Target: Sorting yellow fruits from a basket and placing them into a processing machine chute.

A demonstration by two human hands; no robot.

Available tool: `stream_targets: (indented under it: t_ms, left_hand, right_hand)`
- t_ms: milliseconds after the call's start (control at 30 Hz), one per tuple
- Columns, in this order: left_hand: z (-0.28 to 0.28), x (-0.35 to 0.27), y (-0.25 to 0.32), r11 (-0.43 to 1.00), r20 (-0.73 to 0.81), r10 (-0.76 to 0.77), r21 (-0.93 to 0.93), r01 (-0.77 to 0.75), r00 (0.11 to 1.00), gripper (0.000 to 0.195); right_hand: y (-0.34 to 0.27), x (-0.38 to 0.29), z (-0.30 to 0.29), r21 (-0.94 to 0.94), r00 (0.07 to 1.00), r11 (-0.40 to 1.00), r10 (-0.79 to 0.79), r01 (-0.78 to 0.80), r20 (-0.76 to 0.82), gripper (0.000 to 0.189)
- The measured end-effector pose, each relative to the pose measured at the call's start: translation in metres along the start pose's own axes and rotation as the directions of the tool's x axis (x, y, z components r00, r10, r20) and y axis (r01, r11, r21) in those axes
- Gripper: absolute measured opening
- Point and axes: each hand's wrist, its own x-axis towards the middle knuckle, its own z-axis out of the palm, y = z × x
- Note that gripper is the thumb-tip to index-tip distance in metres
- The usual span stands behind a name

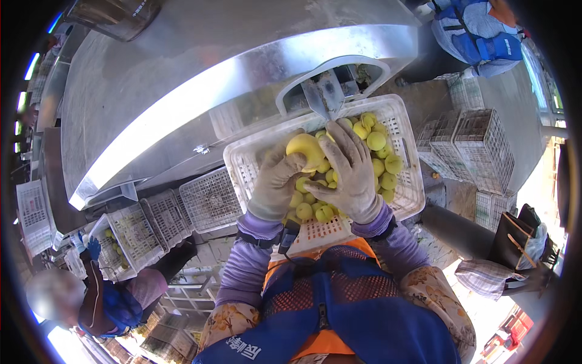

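In a light-grey work glove, my left hand grips a round yellow fruit between thumb and fingers. Close by on its right is my right hand, gloved alike, with thumb and fingers spread. Its fingers come up against the fruit's side in the picture; whether they touch it I cannot tell. Both hands are over a white perforated plastic crate. Loose yellow-green fruits lie in it, mostly towards the right, partly hidden by my hands.
Beyond the crate curves a metal work surface with a framed opening at its edge. More plastic crates stand at left and in stacks at right. One person is at lower left, another at upper right.
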Motion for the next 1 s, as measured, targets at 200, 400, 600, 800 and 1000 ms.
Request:
stream_targets:
  t_ms: [200, 400, 600, 800, 1000]
  left_hand:
    - [0.030, -0.015, -0.002, 0.859, -0.028, 0.308, 0.438, -0.265, 0.951, 0.068]
    - [0.030, -0.015, 0.000, 0.916, -0.037, 0.086, 0.396, -0.065, 0.996, 0.072]
    - [-0.056, 0.006, 0.032, 0.746, -0.212, 0.077, 0.661, 0.084, 0.974, 0.068]
    - [-0.158, 0.027, -0.026, 0.233, -0.463, -0.087, 0.852, 0.469, 0.882, 0.063]
    - [-0.213, 0.071, -0.140, 0.102, -0.823, 0.211, 0.556, 0.825, 0.528, 0.091]
  right_hand:
    - [-0.008, -0.007, 0.007, 0.136, 0.960, 0.951, 0.280, -0.279, 0.011, 0.088]
    - [-0.011, -0.008, 0.011, 0.185, 0.957, 0.940, 0.289, -0.285, 0.003, 0.084]
    - [0.101, 0.055, 0.062, -0.226, 0.943, 0.946, 0.165, -0.234, -0.288, 0.078]
    - [0.087, 0.067, 0.061, -0.252, 0.924, 0.965, -0.026, -0.077, -0.382, 0.060]
    - [0.095, -0.054, 0.150, -0.139, 0.941, 0.980, 0.177, -0.141, 0.290, 0.036]
